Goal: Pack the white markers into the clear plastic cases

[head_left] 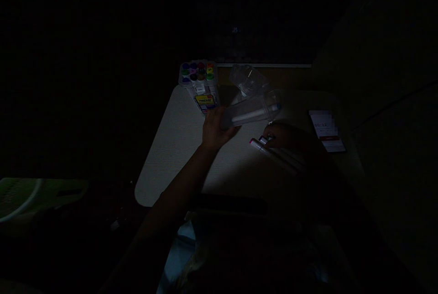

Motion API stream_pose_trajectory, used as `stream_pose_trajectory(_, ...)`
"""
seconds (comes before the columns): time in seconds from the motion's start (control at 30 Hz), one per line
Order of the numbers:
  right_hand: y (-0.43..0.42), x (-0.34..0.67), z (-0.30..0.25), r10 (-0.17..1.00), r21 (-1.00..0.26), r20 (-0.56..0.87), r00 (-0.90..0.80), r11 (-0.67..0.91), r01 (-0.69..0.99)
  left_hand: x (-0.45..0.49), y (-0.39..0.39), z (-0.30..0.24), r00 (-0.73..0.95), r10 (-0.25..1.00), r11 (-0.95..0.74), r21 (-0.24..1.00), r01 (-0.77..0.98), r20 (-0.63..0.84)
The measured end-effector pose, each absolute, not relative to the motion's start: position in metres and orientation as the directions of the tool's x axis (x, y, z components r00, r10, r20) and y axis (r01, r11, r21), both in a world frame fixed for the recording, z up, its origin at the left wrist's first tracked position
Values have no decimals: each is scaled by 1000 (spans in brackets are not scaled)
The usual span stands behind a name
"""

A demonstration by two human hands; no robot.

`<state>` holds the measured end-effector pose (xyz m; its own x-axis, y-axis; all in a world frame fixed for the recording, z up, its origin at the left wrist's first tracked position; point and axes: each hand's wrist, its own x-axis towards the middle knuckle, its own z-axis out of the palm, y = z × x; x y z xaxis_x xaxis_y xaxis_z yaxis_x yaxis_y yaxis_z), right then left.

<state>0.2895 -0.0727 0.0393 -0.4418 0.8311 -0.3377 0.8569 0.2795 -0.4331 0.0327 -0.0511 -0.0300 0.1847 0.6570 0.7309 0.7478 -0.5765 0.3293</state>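
My left hand [216, 128] is wrapped round the lower end of a clear plastic marker case [244, 112], tilted on its side with its mouth to the right. Inside it lies a white marker with a blue tip [251, 116]. My right hand [282, 136] is closed over markers on the table, its fingertips at a dark-capped marker [263, 139]. Just in front lies a white marker with a pink end [270, 154]. Shadow hides much of the right hand. Behind the left hand stands a full marker case [204, 97] with several coloured caps upward.
A clear plastic lid [249, 79] sits at the back of the pale table [167, 148]. To the right lies a phone [326, 132] with a lit screen. A green surface [44, 196] shows at the lower left. The room is very dark.
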Motion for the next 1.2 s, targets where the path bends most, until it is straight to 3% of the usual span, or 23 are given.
stream_pose_trajectory(0.23,-71,286,38,846,-383,-293,-446,323,865,31,-51,-30,192,633,-589,305,749,750)
stream_pose_trajectory(0.4,-76,276,42,895,-318,-193,-402,331,888,32,-50,-31,176,673,-578,362,731,719)
stream_pose_trajectory(0.57,-73,271,47,917,-287,-189,-352,292,912,31,-51,-30,173,697,-566,385,729,696)
stream_pose_trajectory(0.8,-72,273,56,968,-365,-139,-211,148,919,32,-51,-31,168,673,-568,358,741,720)
stream_pose_trajectory(1.07,-64,287,57,958,-469,-18,-288,246,848,33,-51,-27,183,670,-586,361,726,719)
stream_pose_trajectory(1.2,-62,296,60,978,-506,30,-205,192,841,32,-51,-28,175,665,-580,355,733,726)
